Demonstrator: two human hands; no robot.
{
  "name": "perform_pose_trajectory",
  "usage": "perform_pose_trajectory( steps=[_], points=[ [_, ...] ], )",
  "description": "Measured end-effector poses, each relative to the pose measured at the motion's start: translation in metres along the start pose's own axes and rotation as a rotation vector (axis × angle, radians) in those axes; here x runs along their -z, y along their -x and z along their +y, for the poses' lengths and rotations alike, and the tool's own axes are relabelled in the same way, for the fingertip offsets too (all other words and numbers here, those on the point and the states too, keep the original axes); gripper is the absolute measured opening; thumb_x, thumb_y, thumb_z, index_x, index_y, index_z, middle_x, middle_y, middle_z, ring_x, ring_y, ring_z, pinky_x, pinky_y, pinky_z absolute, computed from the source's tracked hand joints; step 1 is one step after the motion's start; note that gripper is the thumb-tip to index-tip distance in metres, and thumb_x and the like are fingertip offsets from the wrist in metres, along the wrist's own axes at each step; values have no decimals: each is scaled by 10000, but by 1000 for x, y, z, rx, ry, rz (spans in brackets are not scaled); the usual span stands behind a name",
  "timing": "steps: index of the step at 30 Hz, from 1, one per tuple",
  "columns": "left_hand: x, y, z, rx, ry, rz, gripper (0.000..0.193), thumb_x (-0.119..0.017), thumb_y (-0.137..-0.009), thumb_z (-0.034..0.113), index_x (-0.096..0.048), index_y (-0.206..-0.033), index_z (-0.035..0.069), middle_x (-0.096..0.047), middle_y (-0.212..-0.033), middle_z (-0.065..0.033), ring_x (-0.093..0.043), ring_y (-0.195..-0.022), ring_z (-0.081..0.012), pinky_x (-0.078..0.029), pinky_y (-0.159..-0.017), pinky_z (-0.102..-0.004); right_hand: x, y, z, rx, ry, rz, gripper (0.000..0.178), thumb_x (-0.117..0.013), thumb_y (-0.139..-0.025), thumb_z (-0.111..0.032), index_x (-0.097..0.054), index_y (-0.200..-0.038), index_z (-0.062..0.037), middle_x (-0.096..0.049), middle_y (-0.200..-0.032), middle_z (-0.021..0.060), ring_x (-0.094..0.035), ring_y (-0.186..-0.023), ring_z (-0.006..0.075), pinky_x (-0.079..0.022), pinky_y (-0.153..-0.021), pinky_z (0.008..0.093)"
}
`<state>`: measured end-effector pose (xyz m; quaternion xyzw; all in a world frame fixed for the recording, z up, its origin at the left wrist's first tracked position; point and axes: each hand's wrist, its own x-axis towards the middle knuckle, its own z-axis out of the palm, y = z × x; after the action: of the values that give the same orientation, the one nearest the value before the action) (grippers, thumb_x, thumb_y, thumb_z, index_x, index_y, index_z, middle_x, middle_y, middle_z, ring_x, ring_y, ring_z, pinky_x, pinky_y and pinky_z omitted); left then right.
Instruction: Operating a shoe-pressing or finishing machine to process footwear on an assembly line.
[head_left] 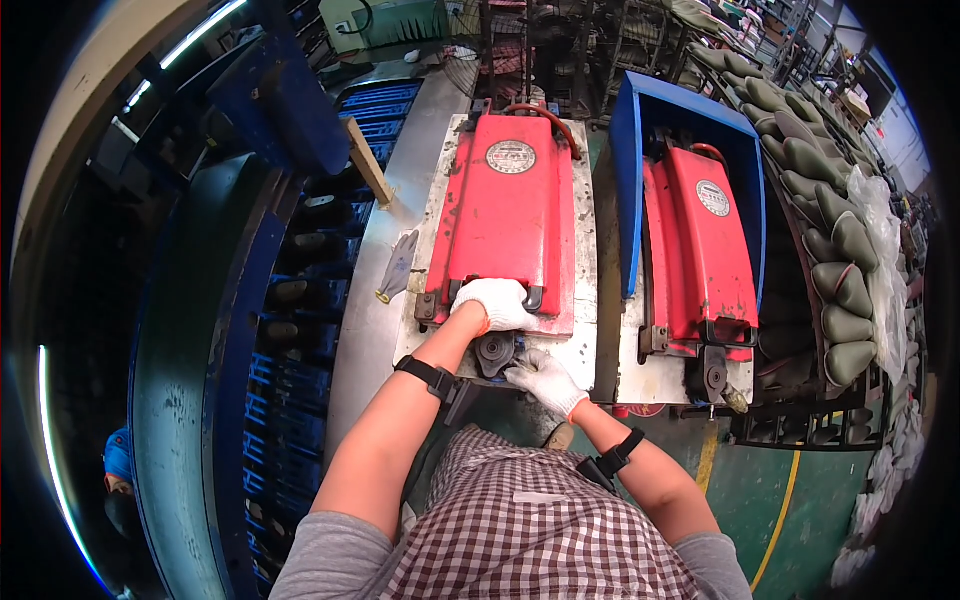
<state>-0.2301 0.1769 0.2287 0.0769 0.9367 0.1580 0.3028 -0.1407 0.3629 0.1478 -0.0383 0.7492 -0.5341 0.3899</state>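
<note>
Far left, light strip (48,430) and a person in blue (118,455) at the edge. Then teal panel (175,400), blue racks (375,100) and metal top (362,345). Flat grey piece (399,265) lies at the left edge of pale plate (585,250). Red press (497,215) sits on that plate, straight in front of the person, round label (511,157) on its top, red hose (550,116) at the back. Left hand (494,303), white glove, closed over black handle (534,298) at the press's front edge, fingertips hidden. Round black latch (495,348) just below it, at the plate's front. Right hand (546,381), also gloved, fingers bent, at the latch's lower right; can't tell if it grips anything. Person wears checked apron (530,530), black band (425,378) on each forearm. Further right, second press (700,240), also red, under blue hood (690,95), own black latch in front. Then rack of dark shoe uppers (848,290), clear plastic sheet (880,230) beside them. Green floor (740,500) with yellow lines below.
</note>
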Motion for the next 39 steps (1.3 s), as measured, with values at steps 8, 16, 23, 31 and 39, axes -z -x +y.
perform_pose_trajectory(
  steps=[8, 16, 23, 31, 39],
  points=[
    [1, 1, 1, -5, 3, 0, 703, -680, -796, 640, -760, -1137, 31, -748, -1153, -221, -728, -1066, -366, -556, -952, -451, 0, 0, 0, -13, -24, -21, 477, -741, -970, -337, -627, -1285, 3, -688, -957, 20, -580, -729, 81, -497, -622, 270],
    [2, 1, 0, -4, 2, -7, 710, -685, -794, 642, -757, -1141, 27, -744, -1174, -219, -723, -1084, -366, -550, -959, -457, 1, -2, 0, -15, 12, -18, 490, -744, -971, -341, -627, -1302, 2, -700, -976, 31, -592, -743, 83, -505, -642, 273],
    [2, 1, 2, 16, -33, -29, 634, -667, -804, 589, -773, -1175, 87, -750, -1216, -171, -735, -1089, -341, -573, -958, -440, 0, 2, -3, -14, 8, -9, 435, -740, -978, -340, -638, -1235, -5, -685, -933, 25, -592, -734, 86, -513, -644, 281],
    [1, 2, 1, -16, 7, -4, 709, -695, -792, 652, -764, -1127, 31, -752, -1130, -224, -734, -1042, -369, -556, -944, -452, -3, -1, -1, -61, -71, -15, 379, -740, -963, -355, -662, -1123, -20, -631, -783, 5, -578, -644, 96, -483, -547, 270],
    [-1, 0, -1, -26, -7, 22, 711, -687, -806, 662, -766, -1130, 34, -750, -1142, -227, -732, -1062, -371, -555, -959, -458, -5, 2, -4, -75, -27, 47, 315, -754, -969, -335, -618, -963, -51, -617, -773, -3, -539, -641, 76, -451, -563, 270]
  ],
)
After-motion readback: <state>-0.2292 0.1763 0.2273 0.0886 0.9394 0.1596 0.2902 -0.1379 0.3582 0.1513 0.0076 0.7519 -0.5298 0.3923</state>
